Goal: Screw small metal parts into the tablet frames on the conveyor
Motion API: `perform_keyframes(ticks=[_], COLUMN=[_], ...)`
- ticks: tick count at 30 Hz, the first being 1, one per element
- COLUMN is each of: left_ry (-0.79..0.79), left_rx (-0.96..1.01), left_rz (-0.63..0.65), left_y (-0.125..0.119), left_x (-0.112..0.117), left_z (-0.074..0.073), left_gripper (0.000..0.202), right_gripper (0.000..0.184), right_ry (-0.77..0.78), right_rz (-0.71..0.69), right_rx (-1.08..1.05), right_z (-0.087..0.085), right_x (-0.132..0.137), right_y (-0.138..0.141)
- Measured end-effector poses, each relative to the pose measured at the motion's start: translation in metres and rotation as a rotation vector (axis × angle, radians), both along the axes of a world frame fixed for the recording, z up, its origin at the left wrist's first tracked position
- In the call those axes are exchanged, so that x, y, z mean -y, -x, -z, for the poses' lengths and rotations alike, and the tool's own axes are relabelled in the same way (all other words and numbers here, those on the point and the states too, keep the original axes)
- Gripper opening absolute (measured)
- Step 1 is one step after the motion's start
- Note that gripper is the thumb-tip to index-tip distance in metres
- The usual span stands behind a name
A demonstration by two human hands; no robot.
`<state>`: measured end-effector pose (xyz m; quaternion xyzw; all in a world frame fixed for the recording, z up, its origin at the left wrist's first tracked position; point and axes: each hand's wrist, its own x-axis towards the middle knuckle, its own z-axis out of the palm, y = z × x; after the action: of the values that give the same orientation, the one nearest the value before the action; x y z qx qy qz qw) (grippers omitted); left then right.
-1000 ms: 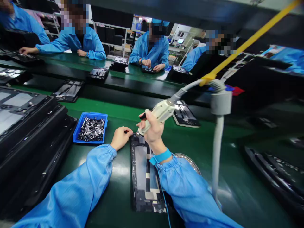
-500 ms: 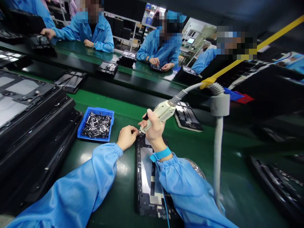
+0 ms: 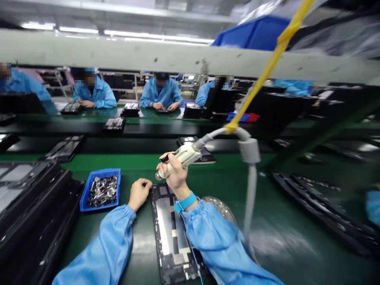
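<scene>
Right hand [image 3: 176, 174] wraps round a cream power tool [image 3: 185, 154], its tip at the far end of a flat black device [image 3: 174, 237]; I can't tell if they touch. Left hand [image 3: 139, 194] is just beside the far left corner, thumb and finger close together, and I can't tell if something tiny is between them. The device lies flat on the green table [image 3: 142, 247], between the blue tray [image 3: 85, 198] on the left and the round dish [image 3: 233, 217] on the right. It looks thin, light and stiff, but easy to hurt (the silver panels [image 3: 164, 221] might dent if pushed). I would hold it by its 2 long edges, left and right. The tool looks hard and a bit heavy, so its fat middle seems the best place to grip.
</scene>
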<state>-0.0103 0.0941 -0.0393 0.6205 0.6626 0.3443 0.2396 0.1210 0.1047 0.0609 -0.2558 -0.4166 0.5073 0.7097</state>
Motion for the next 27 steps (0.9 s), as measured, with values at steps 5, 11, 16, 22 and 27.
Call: perform_keyframes(ticks=[5,11,16,22,27], left_ry=[-0.464,-0.589,-0.163,0.083,0.106], left_rx=[-0.319,-0.872,-0.969,-0.863,-0.744], left_rz=[0.291,0.594,0.391,0.152,0.071], left_y=[-0.031,-0.056,-0.042,-0.038,-0.077], left_x=[0.083,0.142,0.022,-0.101,-0.146], left_z=[0.029,0.084,0.011,-0.053,-0.063], left_gripper=[0.042,0.066,0.06,0.059,0.047], right_gripper=[0.043,0.038,0.036,0.037,0.041], right_ry=[-0.184,-0.099,-0.023,0.025,0.074], right_rz=[0.008,0.257,0.334,0.313,0.25], right_rx=[-0.025,0.023,-0.006,0.056,0.074], right_z=[-0.027,-0.003,0.02,0.044,0.04], right_x=[0.04,0.07,0.077,0.078,0.089], right_y=[-0.079,-0.173,-0.194,-0.198,-0.197])
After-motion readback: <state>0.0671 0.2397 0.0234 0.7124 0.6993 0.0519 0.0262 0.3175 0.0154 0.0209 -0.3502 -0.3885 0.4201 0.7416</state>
